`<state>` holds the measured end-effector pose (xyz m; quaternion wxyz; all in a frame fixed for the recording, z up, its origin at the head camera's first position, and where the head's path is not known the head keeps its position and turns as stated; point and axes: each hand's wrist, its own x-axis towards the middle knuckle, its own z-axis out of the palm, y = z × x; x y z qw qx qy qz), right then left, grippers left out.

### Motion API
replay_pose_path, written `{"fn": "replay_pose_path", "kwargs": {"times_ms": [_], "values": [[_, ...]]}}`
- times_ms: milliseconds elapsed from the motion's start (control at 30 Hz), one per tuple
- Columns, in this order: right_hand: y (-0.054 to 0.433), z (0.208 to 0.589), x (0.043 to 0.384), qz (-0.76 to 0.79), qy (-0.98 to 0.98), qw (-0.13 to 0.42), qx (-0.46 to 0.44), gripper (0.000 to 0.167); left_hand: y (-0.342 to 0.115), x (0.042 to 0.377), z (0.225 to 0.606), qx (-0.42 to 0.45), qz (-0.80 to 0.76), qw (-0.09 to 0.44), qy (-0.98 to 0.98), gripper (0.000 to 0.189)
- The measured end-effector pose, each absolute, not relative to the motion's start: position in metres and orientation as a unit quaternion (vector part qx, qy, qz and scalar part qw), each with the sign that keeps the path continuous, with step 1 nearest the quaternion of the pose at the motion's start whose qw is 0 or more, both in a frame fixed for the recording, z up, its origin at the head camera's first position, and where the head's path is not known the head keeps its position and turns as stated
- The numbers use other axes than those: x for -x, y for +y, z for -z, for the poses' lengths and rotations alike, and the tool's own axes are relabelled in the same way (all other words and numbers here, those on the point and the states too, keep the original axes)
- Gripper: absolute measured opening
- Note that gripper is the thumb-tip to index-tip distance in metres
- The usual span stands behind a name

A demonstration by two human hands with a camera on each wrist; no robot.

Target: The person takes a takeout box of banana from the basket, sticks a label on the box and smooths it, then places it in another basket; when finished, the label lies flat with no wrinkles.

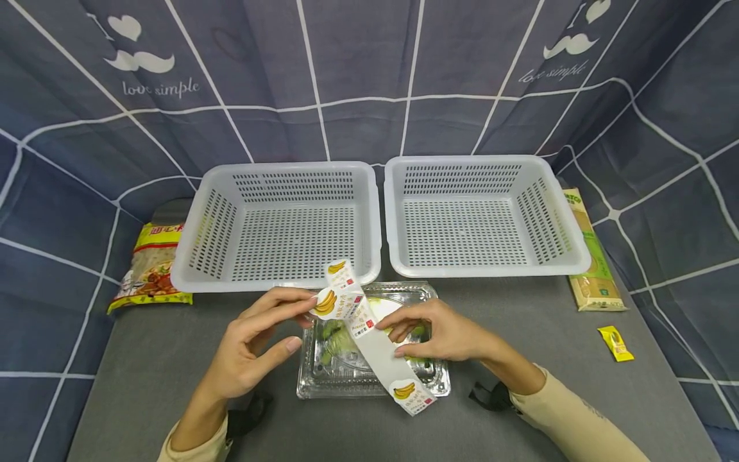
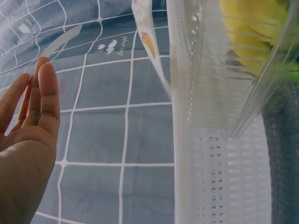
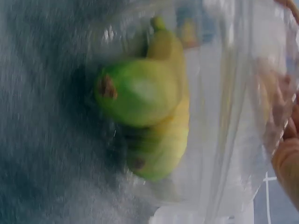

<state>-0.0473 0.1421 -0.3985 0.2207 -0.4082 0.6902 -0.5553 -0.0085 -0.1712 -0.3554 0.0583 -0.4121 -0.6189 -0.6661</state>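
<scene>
Head view: label strip [image 1: 378,354] over container [image 1: 340,388]

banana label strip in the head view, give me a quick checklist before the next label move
1. Left hand fingertips at the round banana label: ok.
2. Label completely free of the label strip: cannot tell; the two overlap.
3. Right hand at the strip: ok, fingertips at its edge; how firm the hold is, cannot tell.
4. Fruit inside the clear container: ok, visible through the plastic.
5. Container top unobstructed: not ok; the strip crosses over it.
6. Container fully fastened: cannot tell.
</scene>
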Motion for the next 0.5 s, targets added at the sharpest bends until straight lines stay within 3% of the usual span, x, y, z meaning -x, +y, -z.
{"fn": "replay_pose_path", "kwargs": {"times_ms": [300, 500], "values": [[0.1386, 0.3974, 0.0398, 0.648, 0.685, 0.248, 0.222, 0.038, -0.1724, 0.0085, 0.3549, 0.410, 0.668, 0.062, -0.618, 0.040], [0.1428, 0.4004, 0.0450, 0.626, 0.710, 0.215, 0.240, 0.035, -0.1733, 0.0100, 0.3551, 0.412, 0.672, 0.067, -0.612, 0.040]]}}
